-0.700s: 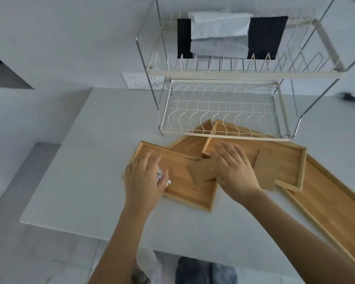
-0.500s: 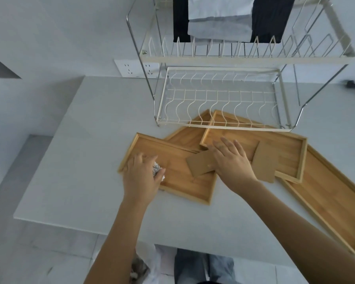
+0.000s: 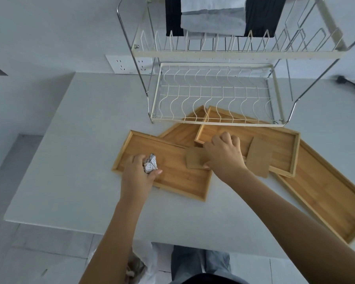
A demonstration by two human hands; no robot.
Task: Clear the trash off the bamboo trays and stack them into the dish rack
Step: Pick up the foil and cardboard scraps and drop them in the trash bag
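Several bamboo trays lie overlapped on the white table in front of the dish rack (image 3: pixel 213 124). On the nearest left tray (image 3: pixel 178 181), my left hand (image 3: pixel 137 177) closes around a crumpled white paper ball (image 3: pixel 150 166). My right hand (image 3: pixel 223 156) pinches a brown cardboard piece (image 3: pixel 195 160) that lies across the left tray and the middle tray (image 3: pixel 279 144). A second cardboard piece (image 3: pixel 258 158) rests on the middle tray's near rim. Another tray (image 3: pixel 326 197) lies at the right, and one more (image 3: pixel 184 130) is partly hidden under the others.
The two-tier wire rack holds black and grey cloths (image 3: pixel 213 15) on its upper shelf. A wall socket (image 3: pixel 129 64) sits behind the table. A white plastic bag (image 3: pixel 139 265) hangs below the table's near edge, by my legs. A black object (image 3: pixel 350 87) lies far right.
My left hand has curled tighter around the paper ball, lifting it into view. My right fingers have folded from flat to a pinch on the cardboard piece.
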